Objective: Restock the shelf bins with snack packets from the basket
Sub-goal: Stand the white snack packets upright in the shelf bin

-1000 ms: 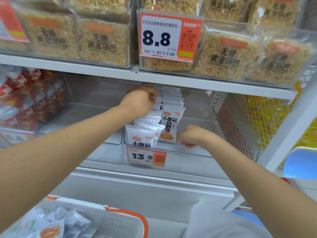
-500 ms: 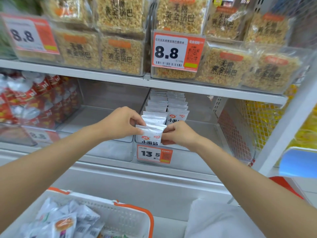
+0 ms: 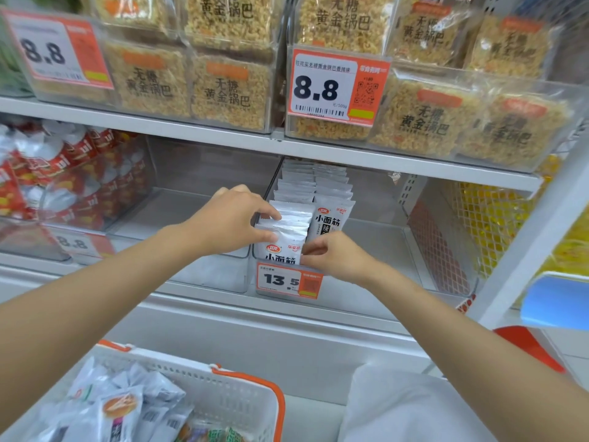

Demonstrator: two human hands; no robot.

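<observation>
- White shelf (image 3: 382, 162) board runs just above the grip; the basket (image 3: 248, 379) sits below-left of it.
- Left hand (image 3: 229, 218) and right hand (image 3: 334, 258) pinch the front snack packets (image 3: 287, 237) from either side, upright in the clear bin (image 3: 357, 298).
- A second ago the left hand reached deeper along the row.

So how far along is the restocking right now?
Two rows of white packets already stand in the bin. The left hand and right hand grip the frontmost ones, apparently squaring them. The basket holds loose packets to shelve.
</observation>
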